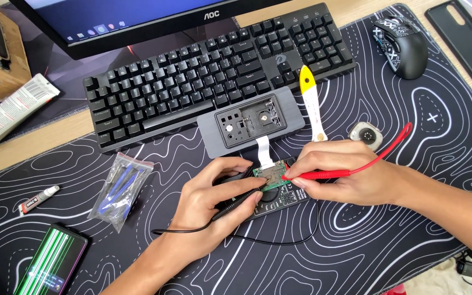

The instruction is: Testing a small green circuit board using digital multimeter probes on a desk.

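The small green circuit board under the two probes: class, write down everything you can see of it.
The green circuit board is a small, flat, roughly rectangular piece lying on a dark device on the patterned desk mat. A white ribbon cable runs from its upper edge up to the grey casing. The left hand steadies its left side and holds a black probe; the right hand presses a red probe tip onto its right edge. Its small parts are too fine to make out.

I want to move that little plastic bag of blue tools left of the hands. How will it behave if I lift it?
The plastic bag looks thin and crinkled, so probably floppy and light. Its loose blue tools may slide and bunch toward one end.
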